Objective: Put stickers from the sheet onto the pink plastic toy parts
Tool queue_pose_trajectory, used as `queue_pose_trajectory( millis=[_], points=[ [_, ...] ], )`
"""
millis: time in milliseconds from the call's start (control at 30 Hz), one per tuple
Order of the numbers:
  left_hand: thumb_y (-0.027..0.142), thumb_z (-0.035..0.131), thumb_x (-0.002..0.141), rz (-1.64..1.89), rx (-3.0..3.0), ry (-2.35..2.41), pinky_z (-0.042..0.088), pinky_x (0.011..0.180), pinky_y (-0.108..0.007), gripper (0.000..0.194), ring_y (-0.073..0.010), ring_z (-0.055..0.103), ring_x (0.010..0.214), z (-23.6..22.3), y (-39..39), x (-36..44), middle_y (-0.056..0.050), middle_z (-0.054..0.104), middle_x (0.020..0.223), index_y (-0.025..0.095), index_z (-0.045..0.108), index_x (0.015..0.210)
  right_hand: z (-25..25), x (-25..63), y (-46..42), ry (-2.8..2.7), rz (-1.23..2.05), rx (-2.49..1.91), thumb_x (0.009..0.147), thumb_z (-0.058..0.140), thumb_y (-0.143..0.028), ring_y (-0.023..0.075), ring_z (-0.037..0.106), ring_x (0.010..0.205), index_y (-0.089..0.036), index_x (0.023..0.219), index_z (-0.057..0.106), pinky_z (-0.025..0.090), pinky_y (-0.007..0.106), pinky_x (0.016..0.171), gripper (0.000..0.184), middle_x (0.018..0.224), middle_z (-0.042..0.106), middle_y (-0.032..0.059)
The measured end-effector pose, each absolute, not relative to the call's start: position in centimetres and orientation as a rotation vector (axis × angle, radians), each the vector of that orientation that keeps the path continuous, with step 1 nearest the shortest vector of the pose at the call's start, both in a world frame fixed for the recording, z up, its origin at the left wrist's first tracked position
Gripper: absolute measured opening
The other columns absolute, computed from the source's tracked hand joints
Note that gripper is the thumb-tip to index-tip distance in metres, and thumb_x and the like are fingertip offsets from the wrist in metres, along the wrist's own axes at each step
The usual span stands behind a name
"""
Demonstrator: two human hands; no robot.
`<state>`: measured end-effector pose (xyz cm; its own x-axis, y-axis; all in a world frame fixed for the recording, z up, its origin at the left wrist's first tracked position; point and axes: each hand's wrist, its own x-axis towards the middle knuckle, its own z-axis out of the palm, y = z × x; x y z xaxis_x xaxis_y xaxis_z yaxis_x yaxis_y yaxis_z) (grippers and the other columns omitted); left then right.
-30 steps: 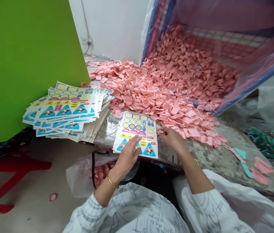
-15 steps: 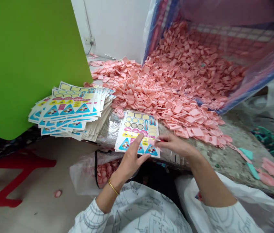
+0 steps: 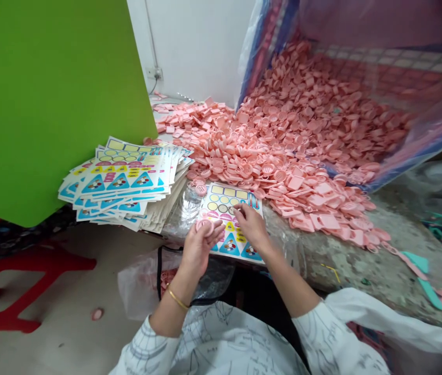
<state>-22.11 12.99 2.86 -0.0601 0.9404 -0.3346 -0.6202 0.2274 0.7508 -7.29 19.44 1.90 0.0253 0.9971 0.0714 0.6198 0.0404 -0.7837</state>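
Note:
A printed sticker sheet [image 3: 224, 198] with yellow, pink and blue shapes lies on crinkled foil at the ledge's edge. My left hand [image 3: 199, 247] hovers over its lower left corner, fingers holding a round pink plastic piece [image 3: 204, 225]. My right hand [image 3: 250, 225] is on the sheet, thumb and fingertips pinched together at a round sticker. Whatever is between them is too small to tell. Beyond the sheet spreads a large heap of pink plastic pieces [image 3: 283, 146], and a stack of sticker sheets [image 3: 123, 179] lies to the left.
A green board [image 3: 49, 104] stands at the left, with a red stool [image 3: 17, 286] on the floor below. A clear bag [image 3: 138, 284] of pink pieces sits below the ledge. Teal pieces [image 3: 430, 291] lie on the concrete ledge [image 3: 346, 265] at the right.
My left hand, empty and spread before, now holds a round pink piece. My right hand has moved left, from the sheet's right edge onto the sheet. The view has shifted slightly.

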Motion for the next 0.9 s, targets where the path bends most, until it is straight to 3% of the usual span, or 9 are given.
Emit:
queue_pose_trajectory(
  millis=[100, 267, 733, 900],
  points=[
    [0.018, 0.062, 0.082, 1.461, 0.313, 0.886, 0.053, 0.089, -0.036, 0.019, -0.0225, 0.072, 0.099, 3.0, 15.2, -20.9, -0.011, 0.073, 0.104, 0.020, 0.047, 0.093, 0.8, -8.4, 20.5, -1.871, 0.310, -1.900, 0.098, 0.044, -0.027, 0.0198, 0.060, 0.096, -0.022, 0.108, 0.065, 0.039, 0.029, 0.078, 0.024, 0.108, 0.067, 0.0067],
    [0.016, 0.054, 0.089, 1.475, 0.195, 1.015, 0.051, 0.094, -0.036, 0.010, -0.0179, 0.071, 0.099, 0.8, 17.1, -19.2, -0.009, 0.070, 0.107, 0.020, 0.046, 0.093, -0.6, -9.1, 20.9, -1.996, 0.115, -2.076, 0.102, 0.037, -0.032, 0.0199, 0.062, 0.089, -0.022, 0.109, 0.065, 0.037, 0.028, 0.070, 0.030, 0.103, 0.066, 0.0080],
    [0.018, 0.054, 0.089, 1.459, 0.227, 1.022, 0.050, 0.096, -0.035, 0.013, -0.0174, 0.070, 0.104, -0.4, 17.2, -19.1, -0.011, 0.068, 0.117, 0.021, 0.048, 0.101, -0.2, -7.9, 21.0, -1.956, 0.387, -1.978, 0.097, 0.045, -0.026, 0.0166, 0.062, 0.095, -0.025, 0.106, 0.066, 0.036, 0.026, 0.069, 0.024, 0.110, 0.067, 0.0021],
    [0.018, 0.056, 0.086, 1.440, 0.240, 1.024, 0.050, 0.096, -0.035, 0.017, -0.0177, 0.070, 0.104, -0.4, 17.3, -19.3, -0.011, 0.068, 0.117, 0.021, 0.048, 0.101, 0.0, -8.4, 21.7, -1.871, 0.463, -2.056, 0.095, 0.046, -0.030, 0.0178, 0.064, 0.089, -0.023, 0.098, 0.068, 0.036, 0.027, 0.066, 0.023, 0.104, 0.070, 0.0034]
  ],
)
